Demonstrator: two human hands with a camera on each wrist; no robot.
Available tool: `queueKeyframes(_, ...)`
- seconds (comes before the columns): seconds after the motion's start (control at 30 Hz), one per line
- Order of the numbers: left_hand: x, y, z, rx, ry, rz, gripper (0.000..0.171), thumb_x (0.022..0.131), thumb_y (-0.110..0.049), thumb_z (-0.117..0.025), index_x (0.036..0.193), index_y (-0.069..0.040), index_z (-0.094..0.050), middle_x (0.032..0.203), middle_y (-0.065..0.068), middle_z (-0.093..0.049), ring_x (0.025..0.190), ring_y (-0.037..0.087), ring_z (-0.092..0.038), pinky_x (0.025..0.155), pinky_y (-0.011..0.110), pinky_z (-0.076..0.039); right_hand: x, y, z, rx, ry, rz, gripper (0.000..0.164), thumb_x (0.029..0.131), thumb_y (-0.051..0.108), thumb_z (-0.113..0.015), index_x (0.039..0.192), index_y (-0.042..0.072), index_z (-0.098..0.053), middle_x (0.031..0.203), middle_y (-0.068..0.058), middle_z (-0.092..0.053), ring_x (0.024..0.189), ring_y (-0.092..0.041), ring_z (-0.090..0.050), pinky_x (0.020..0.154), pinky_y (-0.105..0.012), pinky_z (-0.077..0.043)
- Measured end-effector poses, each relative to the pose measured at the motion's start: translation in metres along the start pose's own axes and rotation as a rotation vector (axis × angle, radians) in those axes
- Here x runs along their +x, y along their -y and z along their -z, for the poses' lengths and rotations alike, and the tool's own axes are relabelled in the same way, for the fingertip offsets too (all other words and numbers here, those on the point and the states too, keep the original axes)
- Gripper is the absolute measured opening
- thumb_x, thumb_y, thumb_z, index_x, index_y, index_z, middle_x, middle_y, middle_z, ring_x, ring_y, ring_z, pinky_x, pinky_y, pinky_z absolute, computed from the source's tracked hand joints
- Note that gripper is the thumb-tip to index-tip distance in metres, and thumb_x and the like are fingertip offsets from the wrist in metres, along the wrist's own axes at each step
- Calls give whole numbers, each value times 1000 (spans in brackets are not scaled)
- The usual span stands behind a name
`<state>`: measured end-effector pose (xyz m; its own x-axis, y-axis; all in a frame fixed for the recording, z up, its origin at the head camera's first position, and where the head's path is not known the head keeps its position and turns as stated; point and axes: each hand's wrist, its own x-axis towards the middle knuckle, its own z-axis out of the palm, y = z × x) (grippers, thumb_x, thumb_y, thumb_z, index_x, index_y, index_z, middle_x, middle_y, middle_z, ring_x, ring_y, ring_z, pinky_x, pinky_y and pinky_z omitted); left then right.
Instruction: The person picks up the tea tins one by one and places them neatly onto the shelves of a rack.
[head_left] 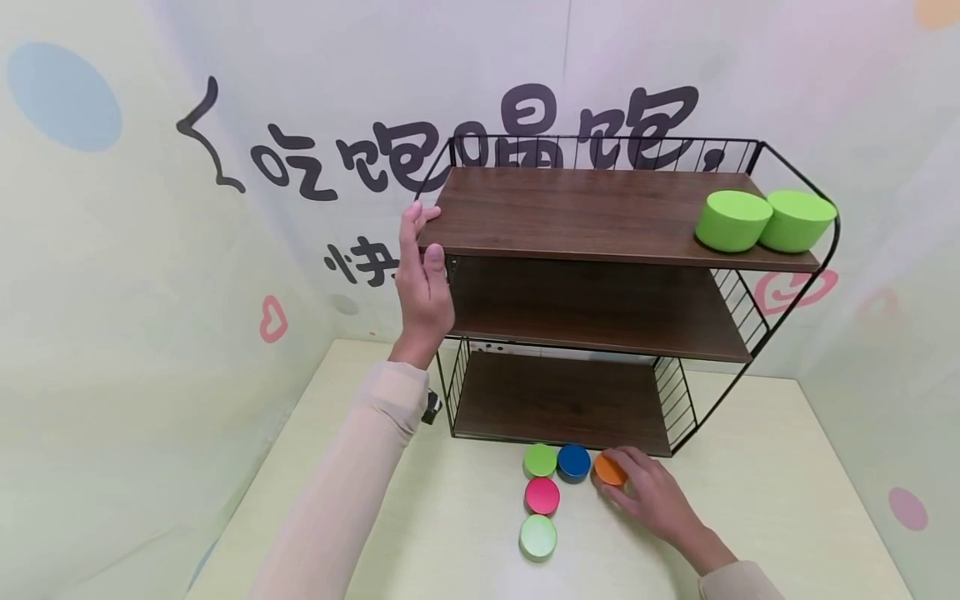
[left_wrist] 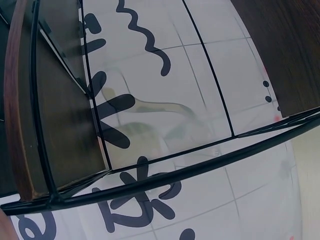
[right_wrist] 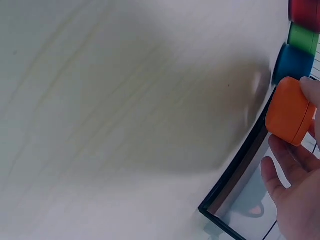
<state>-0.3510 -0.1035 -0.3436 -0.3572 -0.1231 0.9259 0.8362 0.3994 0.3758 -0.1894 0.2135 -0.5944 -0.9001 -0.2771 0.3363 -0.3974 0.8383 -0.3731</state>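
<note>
My right hand (head_left: 658, 500) pinches an orange round tin (head_left: 610, 469) between thumb and fingers, on the table before the shelf rack. In the right wrist view, a lid seam shows on the orange tin (right_wrist: 289, 111). Left of it is a blue tin (head_left: 573, 461), then a green tin (head_left: 540, 461). A red-pink tin (head_left: 542, 496) and a pale green tin (head_left: 537, 536) run toward me from the green one. My left hand (head_left: 424, 287) rests against the left end of the rack's top board (head_left: 570, 212), its fingers mostly straight and pointing up.
Two larger bright green tubs (head_left: 733, 222) stand at the top board's right end. Below are a middle board (head_left: 592, 308) and a bottom board (head_left: 558, 400), within a black wire frame (head_left: 798, 308). A small black object (head_left: 431, 407) lies left of the rack. Printed curtains surround the table.
</note>
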Motion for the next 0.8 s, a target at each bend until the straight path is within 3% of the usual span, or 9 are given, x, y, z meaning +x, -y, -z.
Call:
queueKeyframes(0.23,-1,-1,0,2,5,8,55,108,-42,-33,145,-2,-37,135,11,-58,117,25,-54,95,35,-39,0,5,8,-30,-37,55,53,75,28,-89,120,8,-68,113,-11,-66,98,-30,-66,82,-50,-54)
queueKeyframes(0.47,0,-1,1,7,5,2,55,108,-42,-32,145,-1,-36,134,12,-57,130,23,-49,101,36,-38,3,12,18,-28,-51,77,53,74,27,-89,120,9,-67,112,-11,-67,97,-30,-66,80,-51,-55)
queueKeyframes(0.8,-1,-2,1,4,9,17,56,108,-44,-32,145,-3,-36,135,11,-57,127,21,-51,102,37,-38,6,22,38,-29,-65,134,55,74,28,-89,121,12,-67,114,-8,-66,98,-27,-66,78,-48,-56)
